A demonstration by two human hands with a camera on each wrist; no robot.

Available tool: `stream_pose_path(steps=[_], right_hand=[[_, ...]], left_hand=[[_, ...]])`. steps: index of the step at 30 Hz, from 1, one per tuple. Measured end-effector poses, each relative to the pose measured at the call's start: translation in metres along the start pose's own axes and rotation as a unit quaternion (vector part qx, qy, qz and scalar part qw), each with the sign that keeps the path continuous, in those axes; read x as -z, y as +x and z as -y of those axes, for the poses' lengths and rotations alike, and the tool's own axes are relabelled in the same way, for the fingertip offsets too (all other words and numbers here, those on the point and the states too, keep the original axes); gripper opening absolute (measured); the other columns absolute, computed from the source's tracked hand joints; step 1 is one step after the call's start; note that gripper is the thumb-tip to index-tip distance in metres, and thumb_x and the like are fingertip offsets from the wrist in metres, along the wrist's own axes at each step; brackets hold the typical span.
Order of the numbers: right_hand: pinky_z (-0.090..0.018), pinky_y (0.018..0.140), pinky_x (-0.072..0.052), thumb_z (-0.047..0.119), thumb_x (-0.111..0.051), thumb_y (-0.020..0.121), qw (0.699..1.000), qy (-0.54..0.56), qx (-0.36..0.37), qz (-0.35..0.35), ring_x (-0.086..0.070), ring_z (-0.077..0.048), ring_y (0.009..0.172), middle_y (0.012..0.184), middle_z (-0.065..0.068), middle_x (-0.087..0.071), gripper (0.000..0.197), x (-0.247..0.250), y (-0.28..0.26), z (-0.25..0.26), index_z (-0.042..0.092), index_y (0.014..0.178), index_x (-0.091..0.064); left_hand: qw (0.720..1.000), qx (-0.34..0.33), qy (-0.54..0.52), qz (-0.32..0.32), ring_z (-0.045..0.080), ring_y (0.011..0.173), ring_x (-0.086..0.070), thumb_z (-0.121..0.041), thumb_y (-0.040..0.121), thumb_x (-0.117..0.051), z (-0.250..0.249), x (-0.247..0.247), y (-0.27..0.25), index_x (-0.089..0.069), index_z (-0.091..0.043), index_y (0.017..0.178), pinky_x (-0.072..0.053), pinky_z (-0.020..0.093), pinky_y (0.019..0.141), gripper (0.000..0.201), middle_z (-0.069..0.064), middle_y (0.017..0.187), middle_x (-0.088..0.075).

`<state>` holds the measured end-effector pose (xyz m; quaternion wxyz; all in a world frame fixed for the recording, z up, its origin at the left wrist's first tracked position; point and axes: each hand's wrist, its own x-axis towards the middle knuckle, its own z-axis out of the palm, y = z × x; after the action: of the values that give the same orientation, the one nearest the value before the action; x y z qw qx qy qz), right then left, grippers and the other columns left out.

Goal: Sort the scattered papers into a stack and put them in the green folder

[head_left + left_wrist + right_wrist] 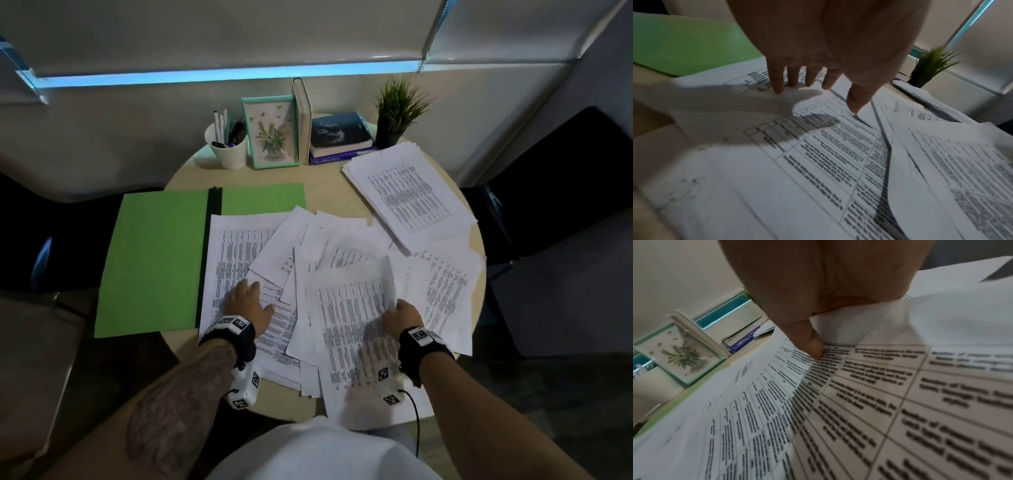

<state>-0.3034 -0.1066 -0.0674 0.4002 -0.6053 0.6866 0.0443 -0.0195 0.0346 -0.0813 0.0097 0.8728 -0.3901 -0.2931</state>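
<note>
The round surface (329, 192) carries the open green folder (154, 260) on its left side. Scattered papers (442, 284) lie right of the folder, one overlapping its right flap. The left hand (248, 303) rests beside the folder with fingers (777, 81) spread flat on a sheet. The right hand (404, 313), farther right, pinches a lifted sheet (356, 318).

folder (154, 260) left on table (329, 192), papers (342, 260) right overlapping it, stack (411, 195) behind

Dim room; pale wall (137, 130), lowered blind (239, 31) with blue glow beneath, round wooden table (329, 192), dark chairs (565, 164).
</note>
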Motion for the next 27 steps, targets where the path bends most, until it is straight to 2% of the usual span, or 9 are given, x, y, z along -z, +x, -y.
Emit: stream_pose_path(steps=[2, 5, 9, 11, 14, 18, 20, 24, 27], right_hand=[[-0.027, 0.058, -0.036, 0.021, -0.045, 0.098, 1.0, -0.008, 0.008, -0.003, -0.053, -0.029, 0.073, 0.084, -0.013, -0.058, 0.023, 0.0, -0.003, 0.005, 0.003, 0.097, -0.059], [-0.028, 0.061, -0.038, 0.023, -0.043, 0.098, 1.0, -0.008, 0.023, -0.007, -0.053, -0.029, 0.071, 0.083, -0.013, -0.059, 0.023, -0.005, -0.006, 0.013, 0.006, 0.09, -0.056], [-0.024, 0.054, -0.04, 0.009, -0.051, 0.09, 0.996, 0.05, 0.067, 0.023, -0.054, -0.022, 0.063, 0.08, -0.009, -0.06, 0.006, -0.01, -0.016, 0.029, 0.01, 0.092, -0.056], [-0.022, 0.051, -0.038, 0.006, -0.055, 0.089, 0.99, 0.088, 0.1, 0.037, -0.052, -0.018, 0.062, 0.078, -0.008, -0.06, 0.009, -0.009, -0.021, 0.039, 0.012, 0.095, -0.057], [-0.029, 0.064, -0.052, 0.013, -0.064, 0.087, 0.98, 0.14, 0.134, 0.051, -0.064, -0.027, 0.079, 0.088, -0.009, -0.068, 0.016, -0.004, -0.023, 0.052, 0.011, 0.103, -0.063], [-0.025, 0.062, -0.05, 0.035, -0.074, 0.083, 0.968, 0.195, 0.153, 0.028, -0.067, -0.016, 0.078, 0.087, -0.001, -0.071, 0.025, 0.005, -0.027, 0.072, 0.016, 0.099, -0.067], [-0.026, 0.064, -0.051, 0.043, -0.07, 0.084, 0.965, 0.218, 0.147, -0.002, -0.067, -0.019, 0.079, 0.086, -0.002, -0.071, 0.029, 0.008, -0.031, 0.083, 0.017, 0.095, -0.067], [-0.025, 0.063, -0.049, 0.041, -0.059, 0.093, 0.956, 0.246, 0.157, -0.014, -0.065, -0.024, 0.085, 0.091, -0.004, -0.068, 0.03, 0.012, -0.039, 0.096, 0.015, 0.105, -0.064], [-0.028, 0.073, -0.053, 0.024, -0.062, 0.093, 0.943, 0.257, 0.21, -0.028, -0.065, -0.021, 0.093, 0.101, -0.003, -0.069, 0.027, 0.024, -0.044, 0.102, 0.012, 0.117, -0.062]], left_hand=[[1.0, 0.004, -0.01, 0.004, 0.031, 0.149, -0.01, -0.045, 0.092, -0.051, 0.004, -0.001, -0.003, -0.02, -0.017, 0.151, -0.016, 0.046, 0.121, 0.072, 0.009, 0.162, -0.008], [0.997, 0.019, -0.07, -0.019, 0.03, 0.148, -0.014, -0.042, 0.092, -0.053, 0.008, 0.0, -0.005, -0.024, -0.017, 0.15, -0.018, 0.045, 0.12, 0.069, 0.008, 0.161, -0.015], [0.979, -0.002, -0.181, -0.088, 0.029, 0.137, -0.036, -0.033, 0.09, -0.06, 0.002, 0.008, 0.0, -0.04, -0.013, 0.142, -0.032, 0.044, 0.114, 0.059, 0.008, 0.151, -0.038], [0.949, -0.006, -0.308, -0.064, 0.024, 0.126, -0.047, -0.026, 0.089, -0.065, -0.009, 0.014, -0.001, -0.042, -0.014, 0.14, -0.039, 0.042, 0.108, 0.057, 0.003, 0.141, -0.047], [0.869, 0.031, -0.494, -0.012, 0.023, 0.114, -0.057, -0.023, 0.083, -0.073, -0.018, 0.022, 0.002, -0.052, -0.016, 0.128, -0.046, 0.041, 0.099, 0.051, 0.0, 0.125, -0.06], [0.833, 0.029, -0.552, 0.039, 0.025, 0.11, -0.062, -0.02, 0.085, -0.071, -0.031, 0.037, 0.004, -0.063, -0.013, 0.11, -0.044, 0.039, 0.102, 0.027, 0.003, 0.113, -0.068], [0.817, 0.015, -0.573, 0.056, 0.025, 0.112, -0.06, -0.012, 0.09, -0.063, -0.039, 0.043, 0.001, -0.061, -0.008, 0.116, -0.041, 0.039, 0.105, 0.026, 0.006, 0.116, -0.066], [0.846, 0.012, -0.532, 0.016, 0.019, 0.109, -0.052, -0.028, 0.085, -0.066, -0.047, 0.05, -0.002, -0.057, -0.009, 0.111, -0.039, 0.035, 0.096, 0.034, 0.005, 0.109, -0.057], [0.86, -0.001, -0.508, -0.047, 0.028, 0.11, -0.059, -0.012, 0.09, -0.06, -0.052, 0.071, -0.009, -0.058, 0.0, 0.114, -0.045, 0.039, 0.1, 0.027, 0.011, 0.117, -0.063]])
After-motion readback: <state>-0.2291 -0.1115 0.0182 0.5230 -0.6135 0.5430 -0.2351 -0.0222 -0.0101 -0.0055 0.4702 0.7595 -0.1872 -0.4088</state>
